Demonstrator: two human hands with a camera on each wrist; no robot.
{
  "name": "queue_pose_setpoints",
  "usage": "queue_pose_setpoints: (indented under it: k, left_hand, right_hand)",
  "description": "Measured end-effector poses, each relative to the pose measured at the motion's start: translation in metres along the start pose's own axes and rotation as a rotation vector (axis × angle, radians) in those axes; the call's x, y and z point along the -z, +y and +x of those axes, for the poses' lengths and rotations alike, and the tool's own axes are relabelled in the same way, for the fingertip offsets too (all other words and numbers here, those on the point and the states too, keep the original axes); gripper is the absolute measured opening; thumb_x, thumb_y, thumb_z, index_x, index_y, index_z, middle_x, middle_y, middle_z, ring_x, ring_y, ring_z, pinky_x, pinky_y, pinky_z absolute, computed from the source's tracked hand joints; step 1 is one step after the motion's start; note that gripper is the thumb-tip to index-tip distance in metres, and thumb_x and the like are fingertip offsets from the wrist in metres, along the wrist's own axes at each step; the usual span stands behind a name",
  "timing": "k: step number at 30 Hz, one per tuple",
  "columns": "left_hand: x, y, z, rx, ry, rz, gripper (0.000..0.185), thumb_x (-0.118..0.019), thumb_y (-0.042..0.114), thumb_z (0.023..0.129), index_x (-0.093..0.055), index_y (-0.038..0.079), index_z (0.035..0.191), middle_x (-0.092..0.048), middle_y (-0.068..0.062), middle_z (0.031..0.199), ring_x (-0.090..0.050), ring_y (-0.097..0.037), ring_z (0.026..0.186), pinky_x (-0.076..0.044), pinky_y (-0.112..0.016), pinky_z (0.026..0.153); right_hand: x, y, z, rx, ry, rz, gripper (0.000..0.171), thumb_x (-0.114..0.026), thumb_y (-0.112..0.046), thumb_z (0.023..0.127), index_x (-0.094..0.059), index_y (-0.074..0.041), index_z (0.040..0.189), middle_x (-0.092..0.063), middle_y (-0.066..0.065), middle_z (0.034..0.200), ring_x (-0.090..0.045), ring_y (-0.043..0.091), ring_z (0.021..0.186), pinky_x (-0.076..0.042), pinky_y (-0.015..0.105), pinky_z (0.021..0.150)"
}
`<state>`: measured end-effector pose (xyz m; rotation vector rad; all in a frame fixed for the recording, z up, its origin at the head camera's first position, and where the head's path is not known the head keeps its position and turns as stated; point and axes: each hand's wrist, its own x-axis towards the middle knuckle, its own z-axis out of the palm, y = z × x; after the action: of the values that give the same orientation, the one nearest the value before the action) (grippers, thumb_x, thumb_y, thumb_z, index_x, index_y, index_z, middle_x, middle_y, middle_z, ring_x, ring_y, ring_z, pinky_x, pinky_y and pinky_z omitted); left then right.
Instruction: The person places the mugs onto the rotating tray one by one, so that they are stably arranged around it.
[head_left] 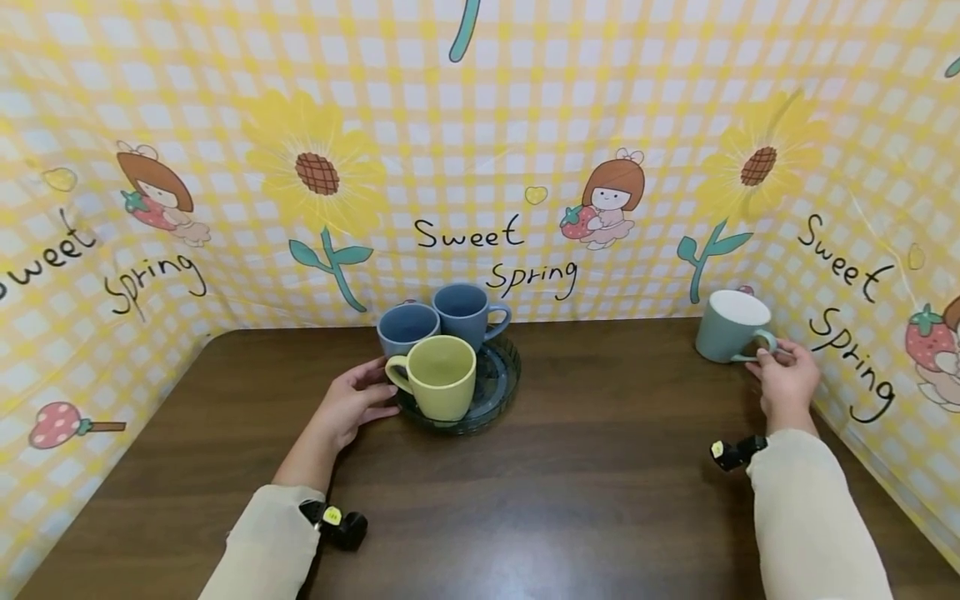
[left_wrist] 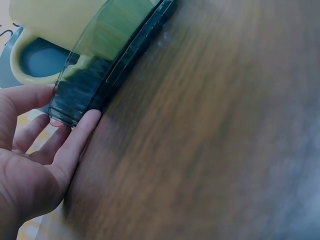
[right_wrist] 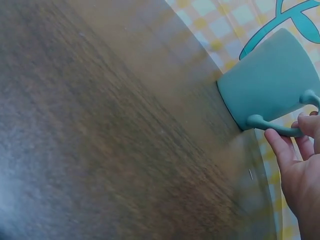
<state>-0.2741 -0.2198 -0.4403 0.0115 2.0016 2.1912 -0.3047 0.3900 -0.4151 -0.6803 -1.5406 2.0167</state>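
Observation:
A dark round tray stands at the middle back of the table and carries a yellow-green mug in front and two blue mugs behind. My left hand holds the tray's left rim. In the left wrist view the thumb and fingers of that hand close on the edge of the tray, below the yellow mug. At the back right a teal mug stands on the table. My right hand pinches its handle, and the right wrist view shows its fingertips on the loop of the teal mug.
The dark wooden table is walled at the back and on both sides by a yellow checked cloth with sunflowers and lettering. The teal mug stands close to the right cloth wall. A small black camera sits on each sleeve.

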Motion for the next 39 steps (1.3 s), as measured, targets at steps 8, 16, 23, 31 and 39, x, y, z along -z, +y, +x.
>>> queue_pose_setpoints:
  k: [8,16,23,31,39]
  left_hand:
    - [-0.002,0.001,-0.002,0.002,0.017,0.006,0.067,-0.059,-0.004,0.093,-0.029,0.003,0.153,-0.033,-0.023,0.148,-0.065,-0.018,0.094,-0.057,-0.044,0.086]
    - [-0.002,-0.001,-0.003,0.012,0.022,-0.005,0.068,-0.06,-0.005,0.093,-0.028,0.003,0.153,-0.033,-0.023,0.149,-0.064,-0.019,0.099,-0.057,-0.043,0.086]
    - [-0.003,-0.001,-0.002,0.001,0.025,-0.015,0.068,-0.061,-0.006,0.092,-0.029,0.002,0.152,-0.034,-0.023,0.148,-0.063,-0.019,0.101,-0.057,-0.044,0.085]
    - [-0.006,-0.002,-0.005,0.005,0.05,-0.007,0.068,-0.062,-0.006,0.092,-0.03,0.002,0.152,-0.036,-0.023,0.147,-0.059,-0.024,0.11,-0.057,-0.043,0.085]
    - [-0.008,-0.002,-0.007,-0.001,0.063,-0.004,0.067,-0.061,-0.006,0.092,-0.031,0.002,0.151,-0.037,-0.023,0.146,-0.06,-0.022,0.107,-0.058,-0.042,0.083]
  right_hand:
    - [0.001,0.005,-0.003,0.008,0.017,0.048,0.025,-0.06,0.012,0.088,-0.056,-0.011,0.096,-0.046,0.005,0.099,-0.054,0.007,0.079,-0.057,0.017,0.059]
    - [0.0,0.008,-0.006,0.028,-0.007,0.11,0.026,-0.06,0.015,0.086,-0.059,-0.01,0.092,-0.045,0.005,0.095,-0.053,0.009,0.079,-0.057,0.018,0.059]
    - [0.002,0.009,-0.01,0.029,-0.023,0.117,0.023,-0.061,0.015,0.086,-0.063,-0.006,0.096,-0.045,0.005,0.092,-0.052,0.01,0.078,-0.057,0.018,0.058]
    - [0.002,0.01,-0.017,0.037,-0.026,0.132,0.024,-0.061,0.017,0.085,-0.063,-0.004,0.098,-0.044,0.005,0.09,-0.053,0.009,0.077,-0.058,0.02,0.059]
    - [0.0,0.009,-0.022,0.019,-0.038,0.134,0.022,-0.062,0.014,0.086,-0.064,-0.002,0.1,-0.045,0.006,0.091,-0.057,0.009,0.079,-0.058,0.02,0.062]
